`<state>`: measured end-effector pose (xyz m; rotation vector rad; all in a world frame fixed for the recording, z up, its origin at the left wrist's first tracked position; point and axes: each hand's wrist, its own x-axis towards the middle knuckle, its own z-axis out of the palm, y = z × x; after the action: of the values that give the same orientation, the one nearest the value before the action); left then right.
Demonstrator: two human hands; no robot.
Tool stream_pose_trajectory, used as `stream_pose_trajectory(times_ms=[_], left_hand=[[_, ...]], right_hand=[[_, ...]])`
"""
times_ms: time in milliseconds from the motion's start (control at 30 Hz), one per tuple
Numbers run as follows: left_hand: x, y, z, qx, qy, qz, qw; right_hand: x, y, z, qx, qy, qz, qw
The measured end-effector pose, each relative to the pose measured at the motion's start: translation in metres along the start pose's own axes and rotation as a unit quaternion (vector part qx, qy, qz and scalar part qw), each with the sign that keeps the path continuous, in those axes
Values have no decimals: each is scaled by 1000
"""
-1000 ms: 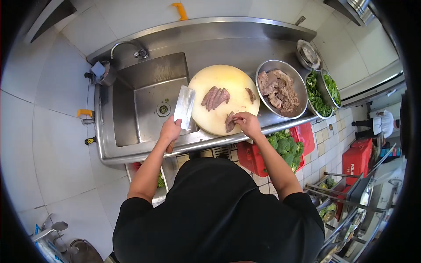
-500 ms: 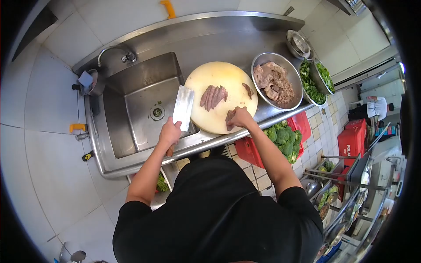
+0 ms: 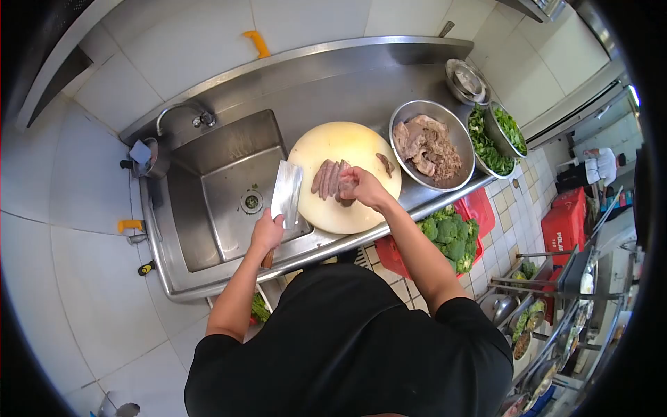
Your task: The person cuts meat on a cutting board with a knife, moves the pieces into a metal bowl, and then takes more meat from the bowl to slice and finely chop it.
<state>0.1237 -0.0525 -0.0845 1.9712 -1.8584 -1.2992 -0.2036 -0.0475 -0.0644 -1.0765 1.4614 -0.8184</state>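
Observation:
My left hand (image 3: pixel 266 231) is wrapped round the handle of a cleaver (image 3: pixel 286 191), its broad blade pointing up beside the cutting board's left edge. On the round, pale yellow cutting board (image 3: pixel 347 142) lies a row of sliced meat (image 3: pixel 325 179). My right hand (image 3: pixel 365 187) is at the right end of this row, fingers pinched on a slice of meat; the fingers partly hide it. A small separate piece of meat (image 3: pixel 385 164) rests near the board's right edge.
Left of the board is a metal sink (image 3: pixel 233 201) with a faucet (image 3: pixel 205 119). To the right stand a bowl of meat (image 3: pixel 431 149) and bowls of leafy greens (image 3: pixel 486 149). Broccoli (image 3: pixel 451 236) fills a red crate below the counter edge. A person (image 3: pixel 601 167) is far right.
My right hand has moved from the board's front edge up to the sliced row, bringing the meat slice with it. The cleaver stays in my left hand. The camera view has shifted.

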Motion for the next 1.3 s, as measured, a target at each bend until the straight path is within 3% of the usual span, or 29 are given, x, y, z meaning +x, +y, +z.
stream_pose_trajectory(times_ms=[100,167,233,333,433,633,733,867,967,1100,1267,1300], left_hand=[[-2,2,0,-7,7,6,1000],[-6,6,-2,-16,3,-1,1000],[-3,3,0,-31,2,0,1000],[4,-7,5,-76,14,4,997],[-10,9,5,-131,34,8,991],[-14,30,18,-163,-8,71,984],[-24,47,16,-172,-44,63,982],[-34,49,14,-159,-52,86,982],[-41,52,12,-62,-50,144,986],[-55,68,3,144,-99,175,969],[-53,55,20,223,-160,175,946],[-54,61,21,223,-160,177,945]], right_hand=[[13,-17,-8,28,41,-32,998],[8,-25,-13,-192,184,-39,963],[22,7,-30,-376,331,-94,860],[20,26,-56,-479,309,13,822],[31,49,-66,-503,274,9,820],[36,54,-60,-510,321,16,798],[18,44,-62,-499,280,-49,819],[-32,4,-56,-448,55,-228,863],[-51,28,-35,-455,-46,-306,835],[-68,61,-18,-337,30,-200,920],[-81,60,-3,-333,175,-232,897],[-78,63,1,-329,165,-231,901]])
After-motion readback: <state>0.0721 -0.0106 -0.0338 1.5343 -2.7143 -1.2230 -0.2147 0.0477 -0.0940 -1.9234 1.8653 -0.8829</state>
